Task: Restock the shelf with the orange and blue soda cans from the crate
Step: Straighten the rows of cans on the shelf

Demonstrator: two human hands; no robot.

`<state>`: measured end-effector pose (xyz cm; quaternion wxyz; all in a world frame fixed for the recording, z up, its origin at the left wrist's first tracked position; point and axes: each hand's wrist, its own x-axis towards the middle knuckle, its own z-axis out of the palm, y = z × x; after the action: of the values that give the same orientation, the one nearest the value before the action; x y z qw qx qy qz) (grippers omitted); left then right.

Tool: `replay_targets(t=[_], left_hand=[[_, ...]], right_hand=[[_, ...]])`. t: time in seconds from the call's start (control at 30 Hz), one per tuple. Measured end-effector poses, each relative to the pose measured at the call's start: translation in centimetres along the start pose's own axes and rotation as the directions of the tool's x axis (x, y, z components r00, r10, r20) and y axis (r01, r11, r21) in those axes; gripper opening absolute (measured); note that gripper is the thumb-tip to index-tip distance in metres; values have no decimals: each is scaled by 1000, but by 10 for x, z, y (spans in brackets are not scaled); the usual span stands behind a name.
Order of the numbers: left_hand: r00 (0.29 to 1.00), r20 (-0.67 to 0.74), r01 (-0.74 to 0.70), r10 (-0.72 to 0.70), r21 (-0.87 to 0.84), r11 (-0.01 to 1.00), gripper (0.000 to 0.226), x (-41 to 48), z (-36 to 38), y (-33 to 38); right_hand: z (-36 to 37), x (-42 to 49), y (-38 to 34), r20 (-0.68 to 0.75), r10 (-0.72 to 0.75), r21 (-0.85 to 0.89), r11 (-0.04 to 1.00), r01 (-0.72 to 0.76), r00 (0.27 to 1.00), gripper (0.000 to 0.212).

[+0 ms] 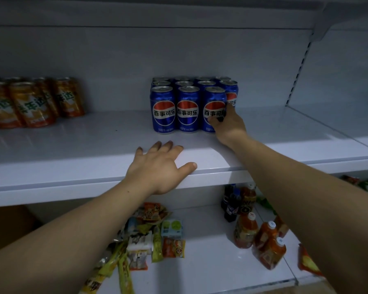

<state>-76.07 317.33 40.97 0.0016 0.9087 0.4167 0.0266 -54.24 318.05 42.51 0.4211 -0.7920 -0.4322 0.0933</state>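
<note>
Several blue soda cans (pixel 187 109) stand in tight rows in the middle of the white shelf (pixel 72 145). My right hand (pixel 227 126) is wrapped around the front right blue can (pixel 212 102), thumb on its label, the can upright on the shelf. Several orange soda cans (pixel 34 102) stand grouped at the far left of the same shelf. My left hand (pixel 159 168) lies flat on the shelf's front edge with fingers spread and nothing in it. The crate is out of view.
Below is a lower shelf (pixel 204 251) with a heap of snack packets (pixel 145 236) at the middle and orange and dark drink bottles (pixel 255 232) at the right. A slotted upright (pixel 300 68) divides off the neighbouring bay at the right.
</note>
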Motion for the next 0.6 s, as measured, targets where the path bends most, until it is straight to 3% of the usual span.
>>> replay_targets(t=[0.37,0.47,0.53,0.6], left_hand=[[1000,4,6,-6,-38,999,73,0,0,0],[1000,-2,-9,9,-40,999,75,0,-3,-1],[1000,12,-22,23,-54,998,77,-1,-6,-3],[998,44,-36,39,-73,997,78,-4,-11,-4]], right_hand=[[-5,-5,-18,101,88,-21,996,-87,991,71],[-20,-22,-17,114,58,-24,998,-56,992,58],[-40,-42,-16,137,49,-113,993,-33,989,56],[-64,-67,-14,122,94,-248,967,-62,988,69]])
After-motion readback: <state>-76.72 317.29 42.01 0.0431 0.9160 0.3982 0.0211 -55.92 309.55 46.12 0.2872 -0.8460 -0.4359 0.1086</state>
